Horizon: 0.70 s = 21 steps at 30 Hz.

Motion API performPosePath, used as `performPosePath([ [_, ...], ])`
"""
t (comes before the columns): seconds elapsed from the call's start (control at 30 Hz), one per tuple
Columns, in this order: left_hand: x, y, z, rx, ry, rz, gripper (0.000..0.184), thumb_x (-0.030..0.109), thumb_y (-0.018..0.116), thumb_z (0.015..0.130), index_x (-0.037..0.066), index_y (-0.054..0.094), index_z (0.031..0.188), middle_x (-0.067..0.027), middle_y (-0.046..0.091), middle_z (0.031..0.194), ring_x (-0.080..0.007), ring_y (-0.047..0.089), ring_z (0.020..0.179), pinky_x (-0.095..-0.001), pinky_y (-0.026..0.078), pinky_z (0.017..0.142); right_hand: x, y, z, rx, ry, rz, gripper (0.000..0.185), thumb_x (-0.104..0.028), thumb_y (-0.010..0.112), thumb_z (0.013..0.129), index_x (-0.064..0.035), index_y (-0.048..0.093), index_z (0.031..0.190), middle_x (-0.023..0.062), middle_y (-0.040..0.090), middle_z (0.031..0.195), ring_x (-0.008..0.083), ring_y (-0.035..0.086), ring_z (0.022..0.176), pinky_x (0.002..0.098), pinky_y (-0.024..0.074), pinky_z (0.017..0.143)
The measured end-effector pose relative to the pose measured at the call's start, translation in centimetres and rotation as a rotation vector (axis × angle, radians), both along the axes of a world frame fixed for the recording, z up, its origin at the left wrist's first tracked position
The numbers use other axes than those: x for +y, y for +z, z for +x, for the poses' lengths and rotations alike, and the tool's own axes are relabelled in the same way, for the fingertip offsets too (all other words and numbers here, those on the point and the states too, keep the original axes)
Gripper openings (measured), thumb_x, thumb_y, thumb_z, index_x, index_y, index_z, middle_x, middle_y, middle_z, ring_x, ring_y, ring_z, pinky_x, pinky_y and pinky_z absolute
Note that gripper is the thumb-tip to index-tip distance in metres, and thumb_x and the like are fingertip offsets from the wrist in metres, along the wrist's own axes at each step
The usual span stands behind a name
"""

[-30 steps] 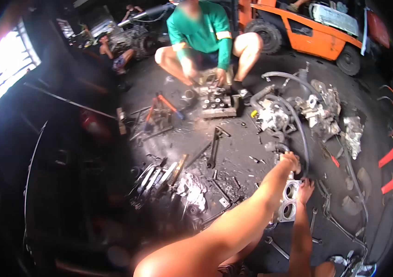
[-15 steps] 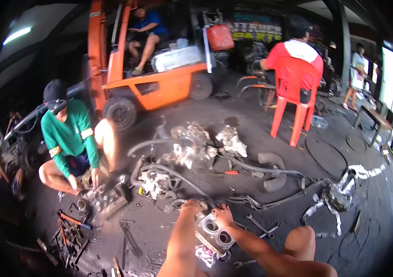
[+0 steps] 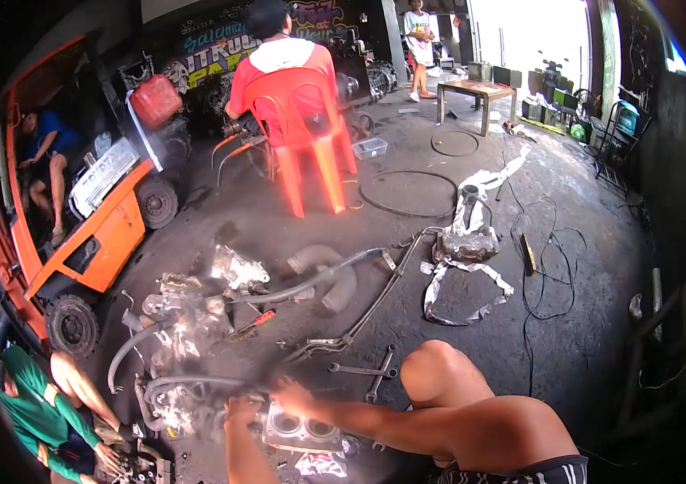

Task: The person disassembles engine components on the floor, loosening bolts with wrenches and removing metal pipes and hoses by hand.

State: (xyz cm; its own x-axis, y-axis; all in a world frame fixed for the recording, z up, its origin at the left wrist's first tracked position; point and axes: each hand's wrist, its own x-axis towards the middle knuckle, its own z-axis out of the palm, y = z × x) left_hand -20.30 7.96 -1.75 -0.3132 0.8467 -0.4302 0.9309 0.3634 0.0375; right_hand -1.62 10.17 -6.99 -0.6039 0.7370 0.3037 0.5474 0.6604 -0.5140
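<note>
On the dark floor [image 3: 593,323], close in front of the crouching person, sits a metal block [image 3: 303,440] with two round bores open along its pale, flat top. The right grip [image 3: 291,397], a bare hand, reaches over from the side to the block's far left corner, fingers bent down there; whether it is clenched on the edge or merely resting cannot be told. The left grip [image 3: 240,411] is blurred at the block's left end, beside a thick hose [image 3: 190,379], and what it grasps, if anything, is not clear either. The block looks solid and quite rigid, so it should be heavy for its bulk — likely awkward to lift one-handed — and any oil film would make its smooth faces slippery. A hold low on both ends, palms against the outer walls, seems surest; the bore rims and the flat top look like finished faces, better spared knocks, and their edges may be sharp on bare skin. A white and pink rag [image 3: 320,465] lies just beside the near side, which could serve to dry the metal, while two spanners [image 3: 357,371] lie apart beyond the right forearm.
</note>
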Motion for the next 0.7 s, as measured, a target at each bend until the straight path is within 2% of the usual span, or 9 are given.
performPosePath([
  [0.13, -0.3, -0.3, 0.1, -0.005, 0.043, -0.008, 0.066, 0.049, 0.066, 0.072, 0.020, 0.055, 0.130, -0.0140, 0.033, 0.143, -0.0342, 0.030, 0.134, -0.0497, 0.028, 0.110, -0.1, -0.6, 0.0, 0.058, -0.008, 0.019, 0.019, -0.023, 0.056, 0.083, -0.0172, 0.064, 0.100, 0.0159, 0.052, 0.111, 0.0377, 0.051, 0.105, 0.0494, 0.0444, 0.087],
  [0.2, -0.7, 0.1, 0.7, -0.034, 0.076, 0.100, 0.051, 0.054, 0.058, 0.079, 0.021, 0.066, 0.118, -0.0113, 0.049, 0.136, -0.0332, 0.029, 0.130, -0.0434, 0.020, 0.113, 0.1, -0.7, 0.0, 0.035, -0.015, 0.039, 0.020, -0.023, 0.056, 0.084, -0.0177, 0.065, 0.101, 0.0157, 0.052, 0.113, 0.0380, 0.050, 0.107, 0.0500, 0.0437, 0.088],
  [0.23, -0.4, 0.3, 0.9, -0.035, 0.074, 0.097, 0.051, 0.054, 0.058, 0.079, 0.021, 0.066, 0.118, -0.0113, 0.049, 0.136, -0.0332, 0.029, 0.130, -0.0434, 0.020, 0.113, 0.1, -0.6, 0.0, 0.034, -0.018, 0.036, 0.020, -0.023, 0.056, 0.084, -0.0177, 0.065, 0.101, 0.0157, 0.052, 0.113, 0.0380, 0.050, 0.107, 0.0500, 0.0437, 0.088],
  [0.3, 0.3, 0.5, 1.2, -0.141, 0.117, -0.046, 0.079, 0.051, 0.073, 0.067, 0.022, 0.047, 0.137, -0.0086, 0.030, 0.144, -0.0317, 0.025, 0.136, -0.0569, 0.023, 0.109, 0.3, -0.3, 0.2, 0.005, 0.028, -0.022, 0.020, -0.023, 0.055, 0.085, -0.0179, 0.065, 0.102, 0.0165, 0.052, 0.115, 0.0391, 0.049, 0.108, 0.0507, 0.0429, 0.090],
  [0.4, 1.6, -3.1, -0.1, -0.118, 0.094, -0.072, 0.085, 0.053, 0.073, 0.066, 0.023, 0.043, 0.139, -0.0077, 0.023, 0.149, -0.0306, 0.018, 0.139, -0.0580, 0.020, 0.110, 0.2, 0.8, 0.4, -0.007, 0.013, 0.011, 0.021, -0.023, 0.055, 0.086, -0.0182, 0.065, 0.103, 0.0175, 0.051, 0.116, 0.0393, 0.049, 0.108, 0.0512, 0.0428, 0.090],
  [0.43, 2.1, -4.2, -0.3, -0.111, 0.087, -0.080, 0.087, 0.054, 0.073, 0.066, 0.024, 0.042, 0.140, -0.0074, 0.020, 0.151, -0.0303, 0.016, 0.141, -0.0584, 0.019, 0.111, 0.4, -0.7, 0.0, -0.010, 0.012, 0.010, 0.021, -0.023, 0.055, 0.086, -0.0182, 0.065, 0.103, 0.0175, 0.051, 0.116, 0.0393, 0.049, 0.108, 0.0512, 0.0428, 0.090],
  [0.47, 2.6, -4.9, -0.4, -0.090, 0.095, -0.110, 0.089, 0.056, 0.073, 0.066, 0.024, 0.040, 0.142, -0.0071, 0.013, 0.153, -0.0305, 0.011, 0.142, -0.0597, 0.017, 0.111, 0.4, -0.8, -0.1, -0.027, 0.011, 0.028, 0.021, -0.023, 0.055, 0.086, -0.0177, 0.065, 0.104, 0.0177, 0.051, 0.115, 0.0392, 0.049, 0.109, 0.0510, 0.0430, 0.089],
  [0.63, 3.0, -3.6, 1.1, -0.184, 0.186, -0.133, 0.091, 0.060, 0.071, 0.067, 0.026, 0.036, 0.144, -0.0060, -0.008, 0.157, -0.0313, -0.001, 0.144, -0.0614, 0.012, 0.111, 0.8, -1.5, -0.3, 0.027, -0.024, 0.041, 0.023, -0.023, 0.054, 0.086, -0.0156, 0.063, 0.106, 0.0177, 0.052, 0.114, 0.0392, 0.049, 0.110, 0.0501, 0.0442, 0.088],
  [0.7, 3.1, -3.9, 1.1, -0.149, 0.183, -0.229, 0.087, 0.061, 0.068, 0.071, 0.028, 0.035, 0.144, -0.0067, -0.009, 0.157, -0.0331, -0.001, 0.144, -0.0619, 0.011, 0.111, 1.0, -2.0, -0.5, 0.073, -0.004, 0.002, 0.024, -0.023, 0.054, 0.086, -0.0139, 0.062, 0.106, 0.0183, 0.053, 0.112, 0.0405, 0.050, 0.109, 0.0497, 0.0450, 0.086],
])
